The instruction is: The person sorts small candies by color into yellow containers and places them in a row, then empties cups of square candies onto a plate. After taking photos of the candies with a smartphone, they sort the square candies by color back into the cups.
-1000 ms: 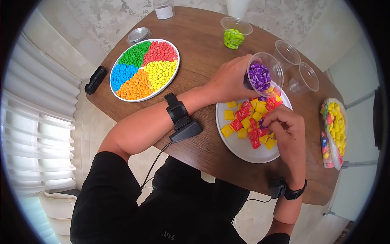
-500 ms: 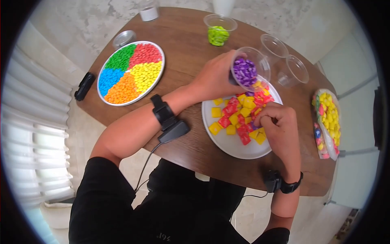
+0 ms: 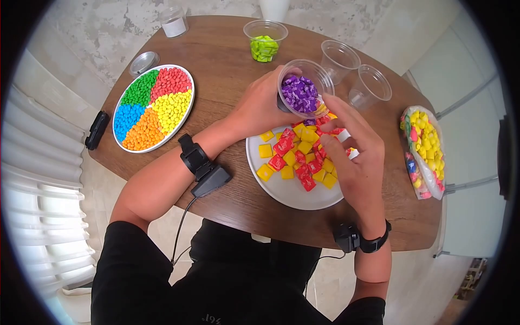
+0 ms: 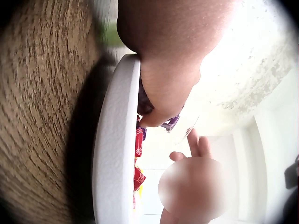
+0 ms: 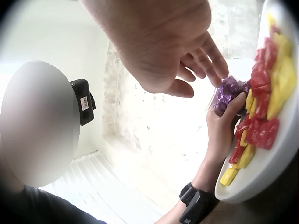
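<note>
In the head view my left hand (image 3: 260,105) grips a clear plastic cup (image 3: 326,81), tilted toward me over the plate. Purple wrapped candies (image 3: 299,93) fill its lower part. My right hand (image 3: 360,157) is just right of the cup, fingers apart and fingertips close to its rim, with no candy visible between them. The right wrist view shows these fingers loosely extended beside the purple candies. Below both hands, a white plate (image 3: 271,188) carries red candies (image 3: 307,182) and yellow candies (image 3: 265,173) in a mixed heap, partly covered by my right hand.
A cup of green candies (image 3: 264,50) stands at the back. Two clear cups (image 3: 340,60) are at the back right, a bag of candies (image 3: 425,149) at the right edge. To the left lies a plate of small candies (image 3: 143,132) grouped by colour, with a round lid (image 3: 144,63) behind it.
My right hand has risen from the plate, where it pinched a purple candy, to the cup, and its fingers have spread without that candy. My left hand keeps the cup over the plate.
</note>
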The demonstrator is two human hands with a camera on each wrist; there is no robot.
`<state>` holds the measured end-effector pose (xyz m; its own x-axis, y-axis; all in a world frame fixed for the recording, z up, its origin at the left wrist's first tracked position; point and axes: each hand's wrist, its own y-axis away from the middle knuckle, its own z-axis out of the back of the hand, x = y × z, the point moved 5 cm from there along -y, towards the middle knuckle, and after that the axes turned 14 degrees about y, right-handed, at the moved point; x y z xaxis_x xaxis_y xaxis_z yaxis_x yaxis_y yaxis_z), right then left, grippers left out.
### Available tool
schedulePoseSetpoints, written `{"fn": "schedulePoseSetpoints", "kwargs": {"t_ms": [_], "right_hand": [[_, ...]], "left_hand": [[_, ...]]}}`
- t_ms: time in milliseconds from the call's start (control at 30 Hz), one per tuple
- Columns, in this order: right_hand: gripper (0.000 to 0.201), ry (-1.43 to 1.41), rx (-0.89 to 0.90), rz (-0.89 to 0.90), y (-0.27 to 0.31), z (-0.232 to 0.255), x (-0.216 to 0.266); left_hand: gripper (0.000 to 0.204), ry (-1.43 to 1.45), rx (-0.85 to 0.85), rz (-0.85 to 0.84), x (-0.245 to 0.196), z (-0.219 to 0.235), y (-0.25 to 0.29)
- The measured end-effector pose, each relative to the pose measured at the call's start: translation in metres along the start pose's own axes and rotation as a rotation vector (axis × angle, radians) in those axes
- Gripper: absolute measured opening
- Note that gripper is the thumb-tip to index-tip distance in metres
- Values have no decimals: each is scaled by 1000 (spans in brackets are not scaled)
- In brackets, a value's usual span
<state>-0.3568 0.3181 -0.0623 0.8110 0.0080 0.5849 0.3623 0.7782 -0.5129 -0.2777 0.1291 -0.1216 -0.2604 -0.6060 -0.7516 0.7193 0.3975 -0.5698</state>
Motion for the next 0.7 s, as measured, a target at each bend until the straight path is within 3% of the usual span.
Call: {"fn": "schedulePoseSetpoints", "kwargs": {"t_ms": [167, 200, 267, 367, 433, 500, 567, 700], "right_hand": [[27, -174, -82, -202, 1, 5, -26], [27, -173, -85, -202, 0, 5, -29], [17, -162, -113, -208, 0, 6, -33], [16, -149, -112, -197, -2, 4, -39], [16, -75, -86, -197, -4, 4, -48], [17, 0, -57, -198, -6, 0, -56], [19, 172, -30, -32, -9, -6, -54], [22, 306, 7, 102, -9, -24, -52]], "left_hand": [[77, 181, -87, 118, 12, 5, -1], [77, 182, -84, 116, 15, 7, -3], [78, 416, -232, 289, 28, 16, -4], [81, 497, -266, 361, 28, 21, -5], [81, 462, -269, 340, 30, 23, -5], [81, 343, -299, 209, 28, 30, -7], [80, 282, -302, 190, 30, 33, -8], [79, 159, -273, 122, 23, 31, -7]]}}
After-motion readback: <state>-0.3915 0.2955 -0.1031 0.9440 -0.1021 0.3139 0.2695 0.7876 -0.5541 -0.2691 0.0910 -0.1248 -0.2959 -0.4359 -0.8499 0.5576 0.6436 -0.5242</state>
